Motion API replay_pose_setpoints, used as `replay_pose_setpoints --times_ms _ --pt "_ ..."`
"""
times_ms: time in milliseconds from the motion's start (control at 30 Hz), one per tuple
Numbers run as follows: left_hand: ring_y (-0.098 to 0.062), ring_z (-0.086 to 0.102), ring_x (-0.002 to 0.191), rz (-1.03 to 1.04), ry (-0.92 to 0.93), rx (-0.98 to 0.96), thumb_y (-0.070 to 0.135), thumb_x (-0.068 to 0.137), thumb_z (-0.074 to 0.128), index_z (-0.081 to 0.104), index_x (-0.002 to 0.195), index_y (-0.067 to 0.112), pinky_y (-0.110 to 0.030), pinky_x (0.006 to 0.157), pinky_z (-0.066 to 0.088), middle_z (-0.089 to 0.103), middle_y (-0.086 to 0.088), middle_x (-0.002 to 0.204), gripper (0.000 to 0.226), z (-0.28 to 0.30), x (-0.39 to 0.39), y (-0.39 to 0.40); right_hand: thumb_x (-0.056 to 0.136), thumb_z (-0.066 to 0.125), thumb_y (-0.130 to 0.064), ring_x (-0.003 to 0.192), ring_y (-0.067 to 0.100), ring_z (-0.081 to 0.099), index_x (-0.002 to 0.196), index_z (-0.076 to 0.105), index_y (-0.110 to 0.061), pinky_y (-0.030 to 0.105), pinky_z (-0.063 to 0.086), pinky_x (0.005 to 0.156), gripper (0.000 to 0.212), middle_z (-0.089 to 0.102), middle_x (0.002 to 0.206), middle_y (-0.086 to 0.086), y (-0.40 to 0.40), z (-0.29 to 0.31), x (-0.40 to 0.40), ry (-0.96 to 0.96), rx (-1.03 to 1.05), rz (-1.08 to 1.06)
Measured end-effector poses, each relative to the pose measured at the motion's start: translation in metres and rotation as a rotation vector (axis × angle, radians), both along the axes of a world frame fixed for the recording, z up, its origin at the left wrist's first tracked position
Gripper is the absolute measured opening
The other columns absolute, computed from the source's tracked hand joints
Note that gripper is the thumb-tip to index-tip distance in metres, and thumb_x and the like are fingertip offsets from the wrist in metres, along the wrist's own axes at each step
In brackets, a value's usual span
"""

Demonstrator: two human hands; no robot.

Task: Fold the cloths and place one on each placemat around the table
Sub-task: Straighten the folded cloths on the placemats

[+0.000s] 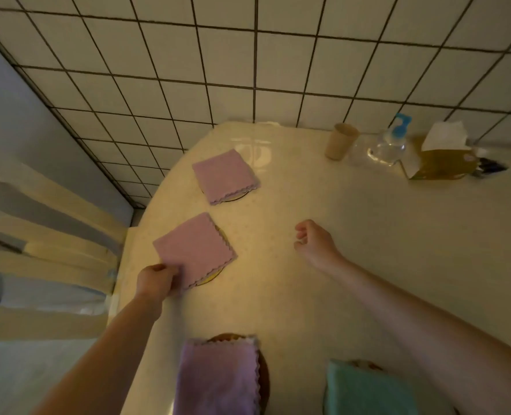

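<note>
1. Hidden: each placemat is mostly covered by its cloth. Only a yellow sliver of the middle placemat (208,278) and of the far placemat (238,195) shows.
2. Cut off: near purple cloth (218,378) and green cloth (365,390) run out of the bottom edge; brown mats under them barely visible.
3. Blurred: tissue box (440,157), clear bottle (390,145) with blue cap and paper cup (340,141) at the far right table edge, by the tiled wall.
4. Left hand (155,281) pinches the near corner of the middle purple cloth (196,250), folded square, lying on its mat near the left table edge.
5. Far purple cloth (225,176) lies folded on its mat, untouched.
6. Right hand (314,238) hovers over bare table (368,229), fingers loosely curled, holding nothing, well apart from the left.
7. Open room: centre and right of the table. Chair (53,223) just beside the left edge.
</note>
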State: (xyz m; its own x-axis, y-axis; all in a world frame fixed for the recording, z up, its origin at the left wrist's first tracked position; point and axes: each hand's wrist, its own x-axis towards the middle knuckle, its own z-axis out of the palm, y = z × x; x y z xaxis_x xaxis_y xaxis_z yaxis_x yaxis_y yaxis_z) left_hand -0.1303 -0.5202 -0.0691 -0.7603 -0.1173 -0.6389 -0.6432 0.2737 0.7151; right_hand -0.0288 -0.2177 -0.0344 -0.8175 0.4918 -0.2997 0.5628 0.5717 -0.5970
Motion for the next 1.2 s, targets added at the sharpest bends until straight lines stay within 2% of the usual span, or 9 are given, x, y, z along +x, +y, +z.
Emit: replay_pose_setpoints --times_ms 200,300,400,467,567,733,933,1100,1200 --pt "-0.032 0.058 0.091 0.1 -0.063 0.081 0.012 0.082 0.071 0.06 0.111 -0.009 -0.043 0.082 0.05 0.063 -0.018 0.101 0.037 -0.012 -0.036 0.008 0.083 0.059 -0.01 0.105 0.026 0.059 0.117 0.056 -0.005 0.029 0.043 0.088 0.034 0.064 0.111 0.01 0.014 -0.004 -0.122 0.021 -0.047 0.006" --pt "-0.039 0.062 0.1 0.029 -0.056 0.086 0.015 0.082 0.072 0.063 0.102 0.002 -0.05 0.088 0.052 0.066 -0.02 0.106 0.025 -0.013 -0.041 0.004 0.084 0.06 -0.017 0.104 0.026 0.056 0.114 0.056 -0.005 0.03 0.044 0.081 0.032 0.06 0.111 0.01 0.015 -0.006 -0.171 0.011 -0.106 -0.021" --pt "-0.031 0.065 0.099 -0.032 -0.01 0.188 0.015 0.086 0.065 0.06 0.111 0.011 -0.046 0.082 0.055 0.068 -0.012 0.11 0.025 -0.01 -0.038 0.0 0.083 0.062 -0.023 0.09 0.019 0.047 0.104 0.048 -0.016 0.024 0.037 0.062 0.027 0.048 0.096 0.002 0.012 -0.009 -0.207 -0.012 -0.212 -0.046" --pt "-0.025 0.067 0.1 -0.05 -0.001 0.327 0.014 0.089 0.061 0.058 0.118 0.016 -0.044 0.084 0.054 0.07 -0.006 0.11 0.029 -0.007 -0.038 0.0 0.083 0.06 -0.024 0.09 0.017 0.043 0.109 0.05 -0.015 0.024 0.037 0.064 0.029 0.043 0.095 -0.001 0.009 -0.011 -0.224 -0.058 -0.269 -0.062" --pt "-0.025 0.066 0.104 -0.063 -0.068 0.447 0.018 0.082 0.072 0.052 0.125 0.017 -0.049 0.086 0.054 0.067 -0.005 0.115 0.048 -0.01 -0.045 -0.002 0.082 0.058 -0.022 0.076 0.021 0.051 0.084 0.053 -0.01 0.026 0.04 0.058 0.014 0.048 0.081 0.005 0.006 -0.02 -0.242 -0.09 -0.251 -0.123" --pt "-0.025 0.064 0.109 -0.179 -0.099 0.507 0.019 0.059 0.083 0.049 0.13 0.025 -0.051 0.088 0.054 0.064 -0.006 0.123 0.079 -0.015 -0.058 -0.007 0.088 0.058 -0.026 0.107 0.029 0.057 0.129 0.043 0.003 0.034 0.05 0.085 0.053 0.054 0.118 0.015 0.005 -0.029 -0.253 -0.108 -0.364 -0.21" --pt "-0.03 0.062 0.113 -0.427 -0.219 0.594 0.004 0.073 0.076 0.052 0.131 0.021 -0.048 0.091 0.053 0.064 -0.012 0.124 0.066 -0.007 -0.069 -0.011 0.088 0.063 -0.023 0.094 0.023 0.058 0.128 0.048 0.003 0.022 0.043 0.055 0.05 0.058 0.121 0.013 0.001 -0.022 -0.259 -0.103 -0.507 -0.202" --pt "-0.028 0.063 0.111 -0.484 -0.229 0.535 0.004 0.068 0.074 0.052 0.13 0.021 -0.045 0.088 0.054 0.066 -0.01 0.122 0.068 -0.008 -0.07 -0.011 0.087 0.062 -0.015 0.103 0.029 0.062 0.129 0.049 0.0 0.041 0.054 0.087 0.046 0.061 0.119 0.014 -0.006 -0.029 -0.247 -0.04 -0.795 -0.353" --pt "-0.029 0.065 0.107 -0.425 -0.235 0.524 0.006 0.08 0.071 0.056 0.128 0.017 -0.044 0.085 0.056 0.068 -0.01 0.118 0.051 -0.008 -0.067 -0.009 0.089 0.059 -0.01 0.1 0.029 0.063 0.133 0.046 0.0 0.041 0.055 0.083 0.047 0.06 0.121 0.017 -0.016 -0.041 -0.231 -0.025 -0.938 -0.474"
